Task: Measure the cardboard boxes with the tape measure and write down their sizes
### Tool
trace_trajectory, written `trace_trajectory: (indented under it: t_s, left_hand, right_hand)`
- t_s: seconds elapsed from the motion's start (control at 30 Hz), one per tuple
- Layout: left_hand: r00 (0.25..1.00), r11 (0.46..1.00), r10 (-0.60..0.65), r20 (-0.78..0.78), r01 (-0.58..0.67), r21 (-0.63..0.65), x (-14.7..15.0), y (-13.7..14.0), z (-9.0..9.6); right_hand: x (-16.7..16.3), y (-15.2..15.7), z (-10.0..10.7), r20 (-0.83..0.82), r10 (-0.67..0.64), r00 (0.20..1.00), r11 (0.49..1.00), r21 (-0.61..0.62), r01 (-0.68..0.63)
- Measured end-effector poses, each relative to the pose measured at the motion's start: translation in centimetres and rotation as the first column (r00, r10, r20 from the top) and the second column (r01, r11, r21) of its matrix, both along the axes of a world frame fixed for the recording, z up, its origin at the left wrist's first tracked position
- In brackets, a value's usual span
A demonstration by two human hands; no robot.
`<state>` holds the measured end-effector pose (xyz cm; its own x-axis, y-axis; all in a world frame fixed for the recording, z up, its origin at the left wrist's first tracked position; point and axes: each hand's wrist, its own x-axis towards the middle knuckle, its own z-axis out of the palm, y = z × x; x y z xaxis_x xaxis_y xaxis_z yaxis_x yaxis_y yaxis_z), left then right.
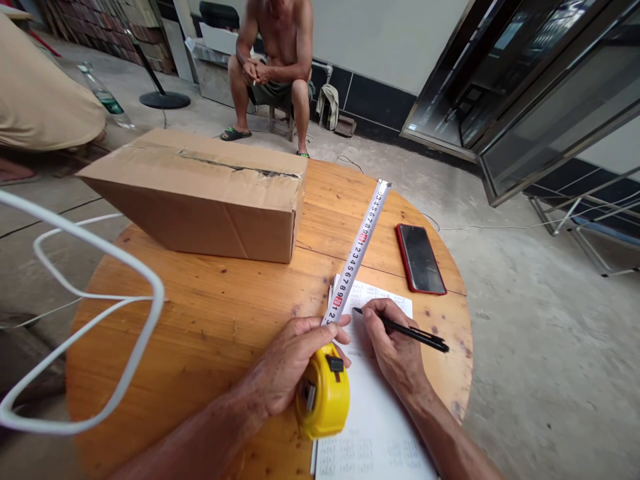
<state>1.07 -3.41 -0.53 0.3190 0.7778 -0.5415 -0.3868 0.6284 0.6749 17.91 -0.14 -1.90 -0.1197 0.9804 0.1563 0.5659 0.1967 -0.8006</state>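
At the near side of the round wooden table (210,320), your left hand (293,350) has the yellow tape measure (327,393). Your thumb lies over the printed blade (356,250) near the case, with your fingers curled on the other side, so the strip is pinched between them. The blade slants away from you, past its red 20 and red 10 marks, to the metal hook (383,185) by the table's far edge; you cannot tell from this view whether the hook touches the wood.

Your right hand (395,343) pinches a black pen (420,335) between thumb and forefinger, the other fingers folded under. Its tip points at the written sheet of paper (373,400) just beside the blade; whether it meets the page is too small to tell. Rows of handwriting show at the sheet's top and bottom.

Right of the paper you have a smartphone in a red case (421,259), lying face up. Left of the blade, apart from it, stands a taped cardboard box (225,227). Beyond the table, a person (280,47) sits with hands together.
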Motion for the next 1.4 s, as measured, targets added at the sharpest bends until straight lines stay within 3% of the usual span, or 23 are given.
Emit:
trace_trajectory:
  t_s: [1.4]
  left_hand:
    - [1.000,1.000,0.022,0.022,-0.021,-0.008,-0.04,0.03,0.32]
  right_hand:
    - [0.15,0.04,-0.23,0.037,0.002,0.999,1.000,-0.016,-0.001]
